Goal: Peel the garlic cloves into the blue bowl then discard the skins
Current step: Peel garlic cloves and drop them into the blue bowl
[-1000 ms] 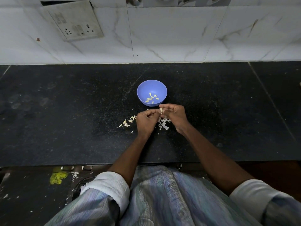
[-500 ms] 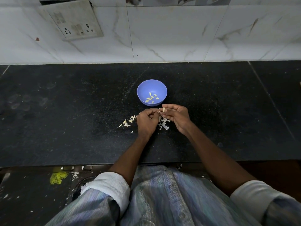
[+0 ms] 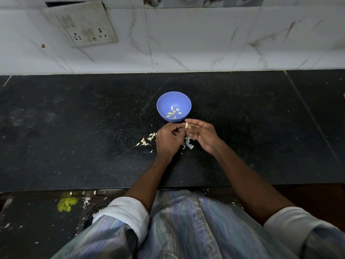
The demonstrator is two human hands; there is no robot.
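The garlic clove (image 3: 186, 125) under work sat pinched in the fingers of your right hand (image 3: 202, 134), held just above the counter (image 3: 74, 128) and just short of the near rim of the blue bowl (image 3: 174, 106). Your left hand (image 3: 169, 140) was curled close against it, fingertips meeting the right hand's at the clove; whether they held a strip of skin could not be told. Several peeled cloves (image 3: 173, 113) lay in the bottom of the bowl, so that part of the task was judged well advanced. Loose skins (image 3: 147, 140) were scattered on the counter to the left of your hands, and a second heap of skins (image 3: 188, 143) lay beneath and between them. None appeared discarded; that step remained outstanding. No unpeeled stock was discernible among the scraps, though your hands hid part of the area.
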